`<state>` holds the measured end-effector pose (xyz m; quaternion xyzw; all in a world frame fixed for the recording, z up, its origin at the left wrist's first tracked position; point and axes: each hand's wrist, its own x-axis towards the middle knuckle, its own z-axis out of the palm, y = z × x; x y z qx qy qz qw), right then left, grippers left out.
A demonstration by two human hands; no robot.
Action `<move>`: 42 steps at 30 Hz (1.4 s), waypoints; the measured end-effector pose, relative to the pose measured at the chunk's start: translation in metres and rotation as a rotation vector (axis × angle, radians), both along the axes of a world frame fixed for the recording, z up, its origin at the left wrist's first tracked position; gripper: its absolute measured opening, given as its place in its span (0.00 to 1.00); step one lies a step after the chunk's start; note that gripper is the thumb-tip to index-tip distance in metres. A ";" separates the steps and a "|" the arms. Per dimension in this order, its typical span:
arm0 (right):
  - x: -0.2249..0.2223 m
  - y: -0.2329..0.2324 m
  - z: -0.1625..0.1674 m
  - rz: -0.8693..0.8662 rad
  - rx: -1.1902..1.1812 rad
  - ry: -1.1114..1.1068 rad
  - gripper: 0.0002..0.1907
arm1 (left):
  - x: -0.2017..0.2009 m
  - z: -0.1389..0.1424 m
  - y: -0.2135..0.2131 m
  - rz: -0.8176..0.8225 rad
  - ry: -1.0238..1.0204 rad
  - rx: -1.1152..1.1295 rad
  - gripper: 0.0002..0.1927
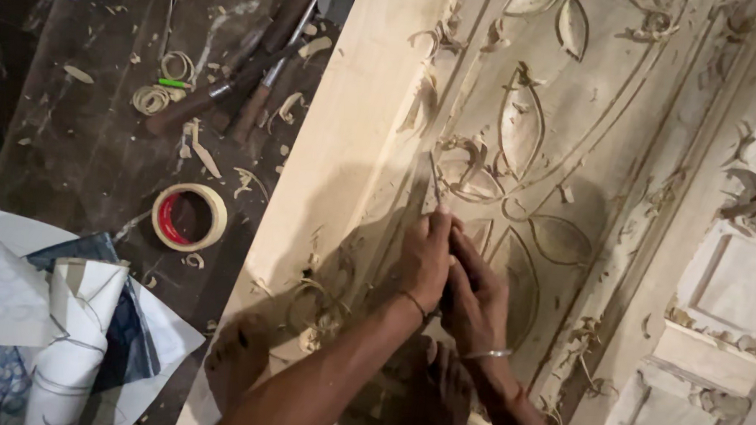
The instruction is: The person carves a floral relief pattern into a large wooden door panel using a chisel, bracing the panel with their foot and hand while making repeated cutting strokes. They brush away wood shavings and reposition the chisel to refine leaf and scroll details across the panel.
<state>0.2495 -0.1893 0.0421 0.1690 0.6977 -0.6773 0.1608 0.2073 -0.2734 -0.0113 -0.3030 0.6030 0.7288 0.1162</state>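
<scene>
On carved panel [565, 144]: hands [451, 278] gripping chisel [435, 183].

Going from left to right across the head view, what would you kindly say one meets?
Rolled papers → tape roll → foot → left hand → right hand, both gripping a chisel → carved leaf → panelled wood.

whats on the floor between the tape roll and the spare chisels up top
In the head view, between the tape roll and the spare chisels lie only loose wood shavings on the dark floor.
</scene>
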 end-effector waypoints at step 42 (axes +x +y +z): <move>-0.017 -0.006 -0.003 0.009 0.126 0.211 0.23 | -0.018 -0.003 0.000 0.003 0.108 -0.140 0.27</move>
